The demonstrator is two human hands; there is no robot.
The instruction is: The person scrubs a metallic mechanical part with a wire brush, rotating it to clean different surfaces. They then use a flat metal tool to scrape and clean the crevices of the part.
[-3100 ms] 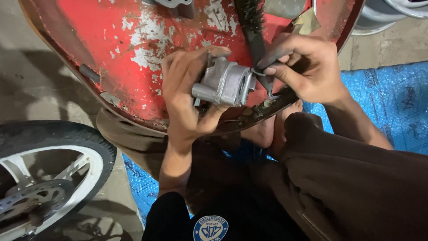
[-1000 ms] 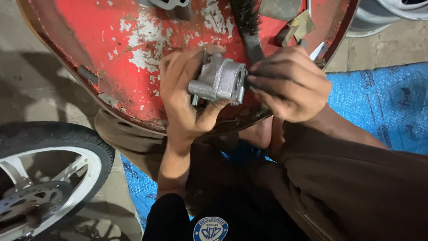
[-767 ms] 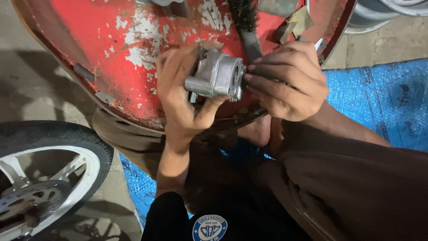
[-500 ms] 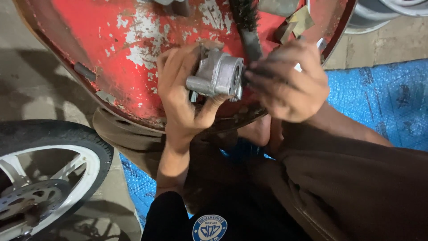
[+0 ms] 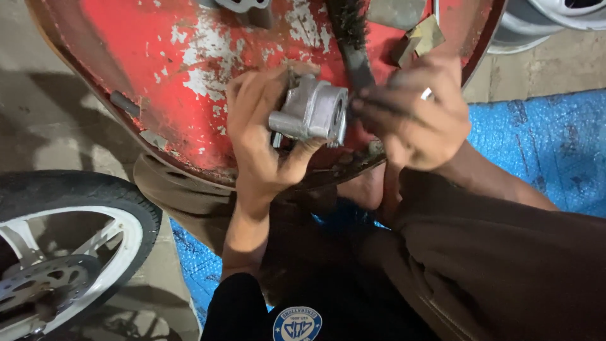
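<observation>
Grey metal part over our red pan
Our left hand holds the metal part above the red pan; our right hand pinches something small against its right face.

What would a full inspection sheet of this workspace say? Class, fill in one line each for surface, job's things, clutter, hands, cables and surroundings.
Surface: red metal tray, paint chipped and worn, over a blue tarp.
Job's things: grey metal casting; dark brush lying behind it.
Clutter: another metal part and a small cardboard scrap on the tray.
Hands: left hand grips the casting; right hand is blurred, fingertips at the casting's open end.
Cables: nothing seen.
Surroundings: motorcycle wheel with brake disc at lower left; concrete floor.
</observation>
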